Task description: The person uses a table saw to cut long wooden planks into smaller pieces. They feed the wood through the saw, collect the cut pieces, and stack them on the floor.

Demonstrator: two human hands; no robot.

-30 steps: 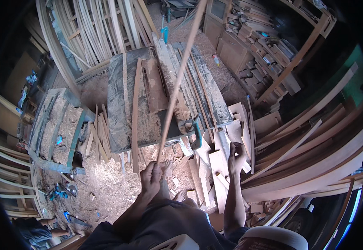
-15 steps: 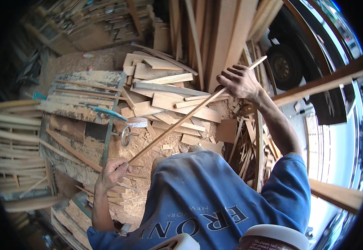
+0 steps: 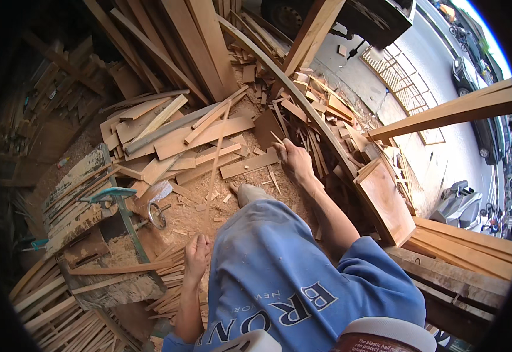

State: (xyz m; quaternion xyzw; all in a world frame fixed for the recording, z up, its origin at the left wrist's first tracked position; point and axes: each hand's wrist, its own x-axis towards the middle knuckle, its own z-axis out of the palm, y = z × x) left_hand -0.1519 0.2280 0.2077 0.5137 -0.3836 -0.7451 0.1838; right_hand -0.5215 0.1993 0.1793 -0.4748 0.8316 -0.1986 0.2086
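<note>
My right hand (image 3: 296, 159) is closed above the scrap wood, beyond my knee. A short pointed end of a thin wooden strip (image 3: 276, 137) shows at its fingertips; the rest of that piece is hidden. My left hand (image 3: 196, 253) is curled closed beside my left leg, and what its fingers hold, if anything, cannot be seen. Between the hands and the boards, a long, narrow, blurred strip of wood (image 3: 219, 154) slants across the sawdust, touched by neither hand.
Boards and offcuts (image 3: 203, 136) lie heaped ahead. At left stands a sawdust-covered machine table (image 3: 83, 199) with a handwheel (image 3: 157, 215). A long wooden rail (image 3: 320, 126) crosses on the right, by a scrap pile (image 3: 332, 105). Tall planks (image 3: 200, 53) lean at the back.
The long strip no longer spans my two hands. My right hand has come down and inward, and my left hand has moved in toward my leg. The view has turned right.
</note>
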